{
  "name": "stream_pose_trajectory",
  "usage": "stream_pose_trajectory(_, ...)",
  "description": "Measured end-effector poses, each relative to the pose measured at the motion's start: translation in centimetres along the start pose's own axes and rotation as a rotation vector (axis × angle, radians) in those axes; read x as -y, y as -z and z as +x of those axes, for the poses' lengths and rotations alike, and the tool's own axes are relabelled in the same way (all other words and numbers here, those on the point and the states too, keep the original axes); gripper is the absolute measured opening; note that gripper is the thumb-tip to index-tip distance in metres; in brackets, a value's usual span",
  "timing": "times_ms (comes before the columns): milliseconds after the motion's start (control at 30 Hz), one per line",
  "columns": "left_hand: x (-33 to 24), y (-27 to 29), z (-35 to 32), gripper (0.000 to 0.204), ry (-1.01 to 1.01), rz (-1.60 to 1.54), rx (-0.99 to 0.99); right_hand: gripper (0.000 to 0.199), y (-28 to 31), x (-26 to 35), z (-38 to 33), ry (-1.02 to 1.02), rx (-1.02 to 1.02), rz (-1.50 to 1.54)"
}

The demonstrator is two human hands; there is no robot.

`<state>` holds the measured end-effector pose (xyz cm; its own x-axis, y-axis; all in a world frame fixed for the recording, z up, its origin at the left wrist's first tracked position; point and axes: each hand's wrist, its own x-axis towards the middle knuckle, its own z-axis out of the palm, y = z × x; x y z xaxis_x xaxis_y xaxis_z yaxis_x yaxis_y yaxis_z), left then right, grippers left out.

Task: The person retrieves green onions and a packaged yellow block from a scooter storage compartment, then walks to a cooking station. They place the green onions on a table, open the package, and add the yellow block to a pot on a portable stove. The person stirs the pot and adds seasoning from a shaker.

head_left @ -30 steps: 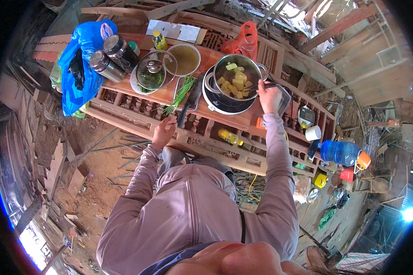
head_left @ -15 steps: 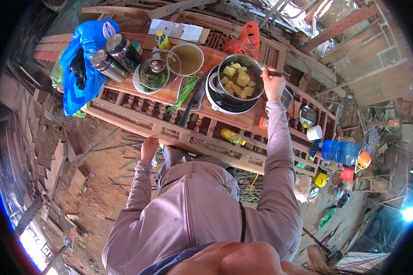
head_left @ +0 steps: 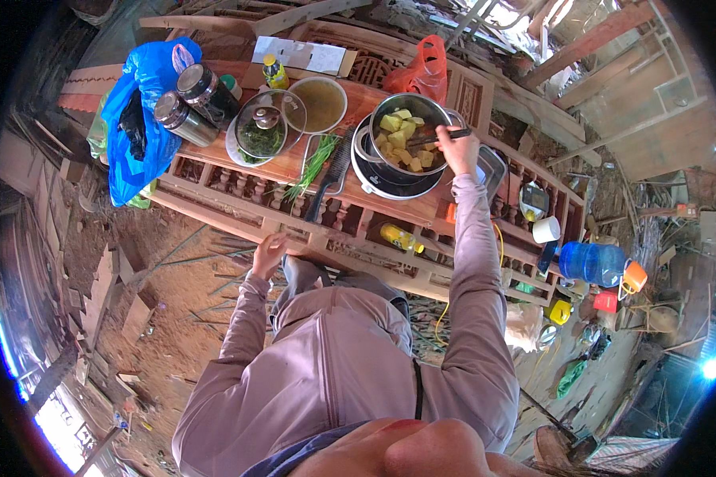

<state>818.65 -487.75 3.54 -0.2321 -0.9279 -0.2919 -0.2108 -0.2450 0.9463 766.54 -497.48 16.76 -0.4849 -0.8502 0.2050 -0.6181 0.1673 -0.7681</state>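
My right hand (head_left: 457, 151) is closed around a dark-handled utensil (head_left: 431, 141), its lower end down in the steel pot (head_left: 359, 143). Whether that end is a spoon or sticks is hard to make out. Yellow chunks of food (head_left: 400, 129) fill much of the pot, which stands on a round black-and-white electric cooker (head_left: 366, 179). Left of the cooker lie a dark-handled knife (head_left: 321, 197) and a bunch of green onions (head_left: 317, 165) on a small tray. My left hand (head_left: 269, 254) hangs by the bench's front edge, holding nothing, fingers loosely apart.
A glass lid (head_left: 282, 119) covers a plate of greens, beside a bowl of broth (head_left: 322, 103). Two steel-lidded jars (head_left: 184, 123) and a blue bag (head_left: 147, 71) stand at left, a red bag (head_left: 426, 71) behind the pot. A blue water jug (head_left: 590, 264) sits at right.
My right hand has shifted left and slightly down, and the utensil now dips into the food instead of staying at the pot's rim. My left hand has turned a little, its fingers spreading.
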Motion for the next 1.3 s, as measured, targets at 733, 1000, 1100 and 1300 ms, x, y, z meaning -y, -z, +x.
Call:
stream_pose_trajectory(733, -1.5, 0.2, 0.5, 0.03, -0.1, 0.374, 0.068, 0.027, -0.5, -0.1, 2.1, 0.026, 0.167, 0.267)
stream_pose_trajectory(1000, -2.2, 0.5, 0.3, 0.031, -0.036, 0.368, 0.006, 0.024, 0.5, 2.8, 3.6, 0.172, -0.088, 0.067)
stream_pose_trajectory(1100, -2.8, 0.5, -0.2, 0.03, 0.001, 0.368, 0.016, 0.023, -1.1, 4.3, 3.7, 0.273, -0.064, -0.048)
stream_pose_trajectory(1300, -2.5, 1.1, -0.7, 0.03, -0.026, 0.312, 0.015, 0.029, 0.5, 3.7, 3.9, 0.322, 0.057, -0.332)
